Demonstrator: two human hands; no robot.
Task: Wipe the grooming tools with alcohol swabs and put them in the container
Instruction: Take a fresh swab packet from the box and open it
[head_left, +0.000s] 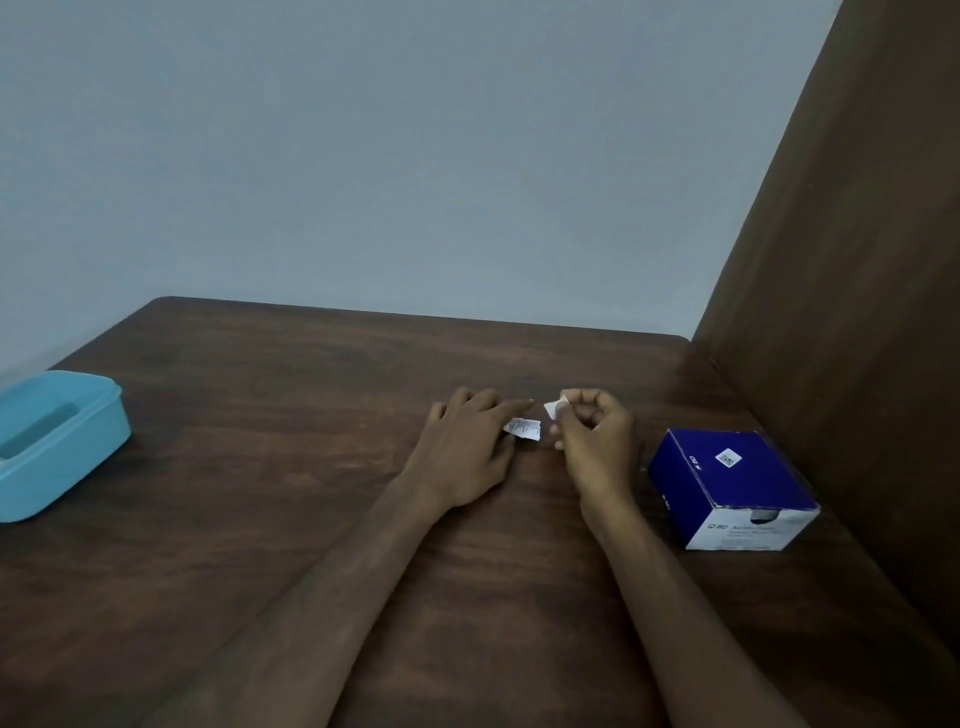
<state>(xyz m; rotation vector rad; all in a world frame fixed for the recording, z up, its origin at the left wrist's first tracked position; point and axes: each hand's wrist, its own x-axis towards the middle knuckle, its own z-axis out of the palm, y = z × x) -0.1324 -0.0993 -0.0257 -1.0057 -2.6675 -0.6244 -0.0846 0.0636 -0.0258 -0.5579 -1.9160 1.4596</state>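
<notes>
My left hand (465, 447) rests low over the dark wooden table (270, 467) and pinches a small torn swab wrapper (523, 429) with printed text. Just to its right, my right hand (597, 441) is closed and holds a small white alcohol swab (554, 408) between thumb and fingertips. A blue box of alcohol swabs (727, 483) stands at the right, close to my right hand. A light blue plastic container (57, 441) sits open at the far left edge of the table. No grooming tool shows in the view.
A brown wooden panel (857, 312) rises along the table's right side, right behind the swab box. A pale blue-grey wall (415, 156) stands behind the table's far edge.
</notes>
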